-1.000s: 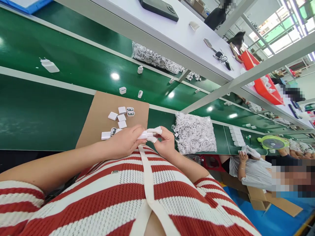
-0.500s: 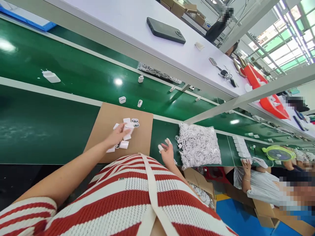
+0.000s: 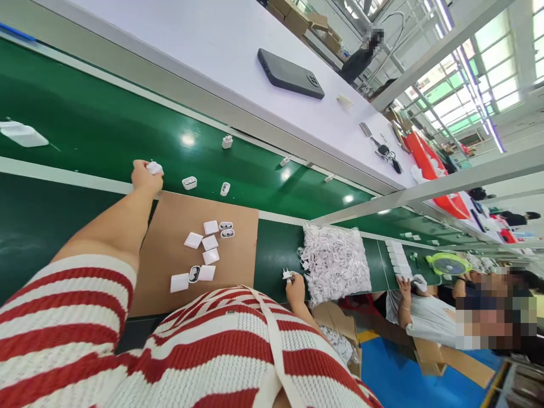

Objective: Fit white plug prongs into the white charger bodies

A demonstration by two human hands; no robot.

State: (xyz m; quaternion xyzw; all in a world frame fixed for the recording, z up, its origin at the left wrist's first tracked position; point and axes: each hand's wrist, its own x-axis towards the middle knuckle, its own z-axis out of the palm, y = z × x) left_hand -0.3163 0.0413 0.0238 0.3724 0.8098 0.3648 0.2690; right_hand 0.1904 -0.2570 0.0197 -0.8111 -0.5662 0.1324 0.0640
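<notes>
My left hand (image 3: 147,180) reaches over the green belt beyond the cardboard sheet, its fingers closed on a small white charger (image 3: 154,168) that they partly cover. Close to the clear bag (image 3: 335,263) full of white plug pieces, my right hand (image 3: 296,289) pinches a white plug piece (image 3: 288,274) with its metal pins showing. On the brown cardboard sheet (image 3: 161,226) lie several white charger housings (image 3: 209,243), some on their sides and some standing with their open ends up.
On the green conveyor belt (image 3: 106,130) stand several white chargers (image 3: 227,141). Above it runs a white shelf bearing a dark phone (image 3: 290,73) and keys (image 3: 386,154). A slanting metal post crosses at right. Farther right, a co-worker's hand (image 3: 405,289) touches white housings near a green fan (image 3: 451,264).
My left hand has moved from the housings on the cardboard out to the belt, with a charger in it. My right hand, open and bare before, now holds a plug piece.
</notes>
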